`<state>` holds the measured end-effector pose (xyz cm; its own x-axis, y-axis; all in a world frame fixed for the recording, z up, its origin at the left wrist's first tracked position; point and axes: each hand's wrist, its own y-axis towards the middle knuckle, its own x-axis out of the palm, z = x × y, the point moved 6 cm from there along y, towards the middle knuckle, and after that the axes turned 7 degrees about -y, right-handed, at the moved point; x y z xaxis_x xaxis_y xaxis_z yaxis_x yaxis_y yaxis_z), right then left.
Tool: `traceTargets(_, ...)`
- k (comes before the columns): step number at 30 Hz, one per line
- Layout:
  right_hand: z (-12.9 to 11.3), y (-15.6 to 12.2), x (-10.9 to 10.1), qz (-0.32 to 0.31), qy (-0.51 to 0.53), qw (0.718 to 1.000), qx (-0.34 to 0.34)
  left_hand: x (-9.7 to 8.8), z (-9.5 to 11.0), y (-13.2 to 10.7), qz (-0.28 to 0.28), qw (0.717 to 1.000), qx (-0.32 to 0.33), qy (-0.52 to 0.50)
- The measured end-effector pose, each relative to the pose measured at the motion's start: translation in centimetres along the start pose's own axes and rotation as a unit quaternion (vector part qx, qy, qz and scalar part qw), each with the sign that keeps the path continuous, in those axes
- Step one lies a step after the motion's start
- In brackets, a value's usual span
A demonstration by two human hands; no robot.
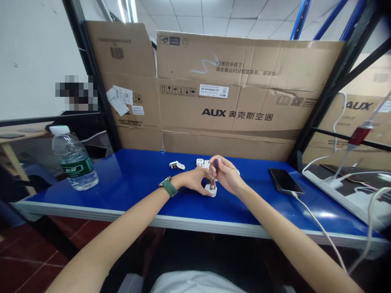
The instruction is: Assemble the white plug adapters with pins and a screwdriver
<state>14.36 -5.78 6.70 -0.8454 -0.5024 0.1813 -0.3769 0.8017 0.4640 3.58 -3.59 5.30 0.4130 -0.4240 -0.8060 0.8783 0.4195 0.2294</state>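
Observation:
On the blue tabletop, my left hand is closed on a white plug, holding it near the table's front edge. My right hand grips a screwdriver with a dark purple handle. Its shaft points down at the plug, with the tip close to or touching the pins; I cannot tell which. Just behind my hands lie several more white plugs, partly hidden by my fingers. Further left, a pair of white plug pieces rests on the table. A watch with a green strap is on my left wrist.
A water bottle stands at the left end. To the right lie a black phone with a white cable and a white power strip with plugged cables. A cardboard sheet walls the back. Another person sits beyond, at left.

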Motion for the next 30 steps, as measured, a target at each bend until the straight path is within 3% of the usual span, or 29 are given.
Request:
traceTargets(4,-0.2,-0.4,0.6,-0.008,0.032,0.999,0.009,0.1,0.0,0.1,-0.011,1.000,0.010,0.015)
traceTargets(11,-0.5,-0.3,-0.3,0.019,-0.018,1.000,-0.018,0.1,-0.2,0.1,-0.008,1.000,0.024,-0.002)
traceTargets(19,-2.1,-0.3,-1.2,0.055,0.020,0.996,-0.064,0.1,0.3,0.1,-0.021,0.999,0.026,0.017)
traceTargets(30,-1.5,-0.5,-0.2,0.007,0.011,1.000,-0.021,0.2,-0.1,0.1,-0.019,1.000,0.012,0.001)
